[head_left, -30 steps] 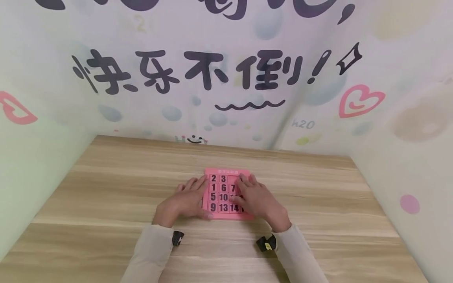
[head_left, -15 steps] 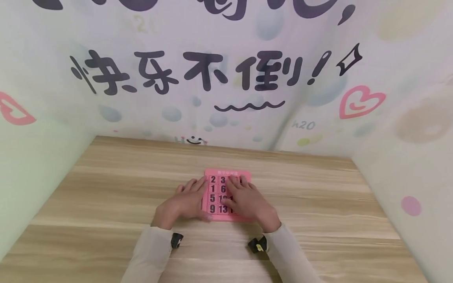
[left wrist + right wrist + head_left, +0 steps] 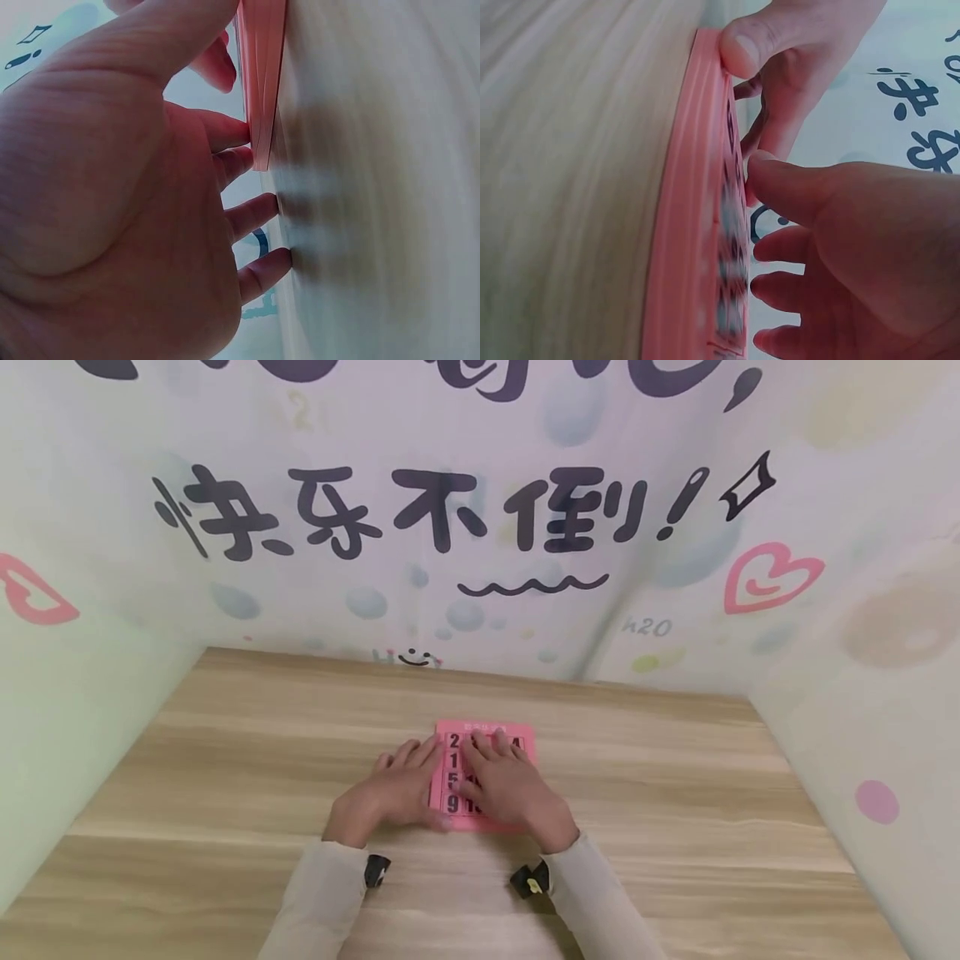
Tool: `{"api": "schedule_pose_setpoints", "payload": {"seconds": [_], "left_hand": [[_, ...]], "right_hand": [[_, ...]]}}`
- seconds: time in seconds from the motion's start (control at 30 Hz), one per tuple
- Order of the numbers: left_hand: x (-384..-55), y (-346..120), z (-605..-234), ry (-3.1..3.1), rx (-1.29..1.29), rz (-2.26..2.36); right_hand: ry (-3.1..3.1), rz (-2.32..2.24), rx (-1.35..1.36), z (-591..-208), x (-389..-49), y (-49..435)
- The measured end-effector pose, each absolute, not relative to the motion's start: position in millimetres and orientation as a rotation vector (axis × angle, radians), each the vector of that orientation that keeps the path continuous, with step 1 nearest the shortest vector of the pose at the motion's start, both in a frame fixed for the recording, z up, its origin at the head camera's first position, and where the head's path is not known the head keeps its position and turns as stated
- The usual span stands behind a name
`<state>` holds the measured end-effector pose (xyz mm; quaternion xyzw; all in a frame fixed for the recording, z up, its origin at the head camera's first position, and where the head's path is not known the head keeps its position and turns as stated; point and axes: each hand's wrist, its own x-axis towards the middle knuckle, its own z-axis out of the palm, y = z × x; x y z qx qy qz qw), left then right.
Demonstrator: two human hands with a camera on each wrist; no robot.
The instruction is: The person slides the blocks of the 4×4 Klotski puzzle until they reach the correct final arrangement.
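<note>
A pink number slide puzzle lies flat on the wooden table, black numerals on its tiles. Along its left edge rests my left hand, thumb at the near left corner; in the left wrist view, fingertips touch the puzzle's side and the tabletop. My right hand is spread over the tiles, its fingertips on the upper rows and its thumb near the left column. Most of the middle and right tiles are hidden beneath it; a 4 shows at the top right. The right wrist view has the right fingertips right at the tile faces.
The wood-grain table surrounds the puzzle. A pale printed wall with large black characters closes the back, and pale walls stand at both sides. A black wrist strap shows below the right hand.
My right hand has shifted left across the tiles, covering the 3 and the second column and uncovering the top right 4. The left hand stays at the left edge.
</note>
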<state>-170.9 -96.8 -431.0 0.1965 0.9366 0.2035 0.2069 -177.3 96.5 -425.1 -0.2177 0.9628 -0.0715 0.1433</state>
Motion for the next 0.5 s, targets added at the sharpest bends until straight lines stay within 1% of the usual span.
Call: {"api": "schedule_pose_setpoints", "payload": {"seconds": [0.5], "left_hand": [[-170.1,-95.4,-425.9,2.596,0.525,0.583]], "right_hand": [[2.779,-0.2,-0.632,-422.6,-176.6,99.7]]}}
